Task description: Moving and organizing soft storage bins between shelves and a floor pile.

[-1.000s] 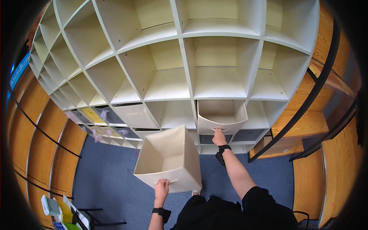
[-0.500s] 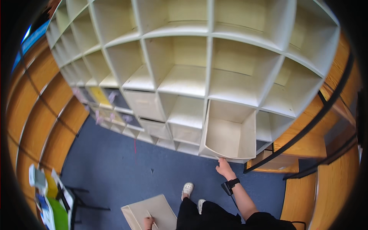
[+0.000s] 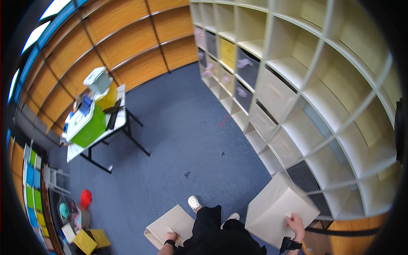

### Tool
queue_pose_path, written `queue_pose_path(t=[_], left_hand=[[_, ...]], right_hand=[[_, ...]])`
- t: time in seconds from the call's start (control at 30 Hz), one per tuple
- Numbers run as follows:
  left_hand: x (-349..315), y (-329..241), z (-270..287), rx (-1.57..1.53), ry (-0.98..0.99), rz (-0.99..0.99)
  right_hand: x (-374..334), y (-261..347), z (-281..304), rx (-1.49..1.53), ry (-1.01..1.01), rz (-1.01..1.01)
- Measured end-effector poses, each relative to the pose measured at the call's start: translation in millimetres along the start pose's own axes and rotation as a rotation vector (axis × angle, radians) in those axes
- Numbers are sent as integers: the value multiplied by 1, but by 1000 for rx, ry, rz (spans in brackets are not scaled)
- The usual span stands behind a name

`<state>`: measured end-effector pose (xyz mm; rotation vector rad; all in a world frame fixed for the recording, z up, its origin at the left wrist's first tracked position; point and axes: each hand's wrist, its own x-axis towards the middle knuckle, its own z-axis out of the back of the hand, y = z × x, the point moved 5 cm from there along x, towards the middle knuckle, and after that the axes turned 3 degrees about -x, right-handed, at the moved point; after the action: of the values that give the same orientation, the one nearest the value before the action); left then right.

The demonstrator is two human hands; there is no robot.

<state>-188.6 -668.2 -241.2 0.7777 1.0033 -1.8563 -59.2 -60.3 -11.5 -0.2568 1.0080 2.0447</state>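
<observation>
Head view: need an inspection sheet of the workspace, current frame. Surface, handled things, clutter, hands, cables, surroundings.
Surface: blue floor, with dark marks.
Handled things: left bin and right bin, both beige.
Clutter: white table bearing a green box and other containers; yellow boxes and a red item at lower left.
Hands: left hand and right hand each grip a bin's pull.
Cables: thin red strand on floor; cannot tell if cable.
Surroundings: white cube shelving, wooden tiers.

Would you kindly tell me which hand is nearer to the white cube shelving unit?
Right: the right hand, holding a beige box-shaped bin, is close to the shelving unit; the left hand is farther away, leftward.
</observation>
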Motion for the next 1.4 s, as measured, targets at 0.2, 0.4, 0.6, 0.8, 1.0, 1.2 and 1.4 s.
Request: queue_pose_path(t=[0.2,0.4,0.6,0.8,1.0,1.2,1.4], left_hand=[[15,35,19,394,39,51],[27,47,69,512,54,93],[60,10,127,307,-194,64],[83,-10,173,121,-346,-144],[87,-8,174,-116,-397,-176],[126,-23,165,-192,-331,-9],[155,-54,196,-317,-389,250]], right_hand=[[37,45,-79,-339,165,-51],[79,163,-148,-537,356,56],[102,281,-265,-855,483,209],[135,417,-332,-905,507,443],[165,514,-430,-955,722,602],[193,594,-558,-846,653,1039],[198,664,-659,-1180,979,814]])
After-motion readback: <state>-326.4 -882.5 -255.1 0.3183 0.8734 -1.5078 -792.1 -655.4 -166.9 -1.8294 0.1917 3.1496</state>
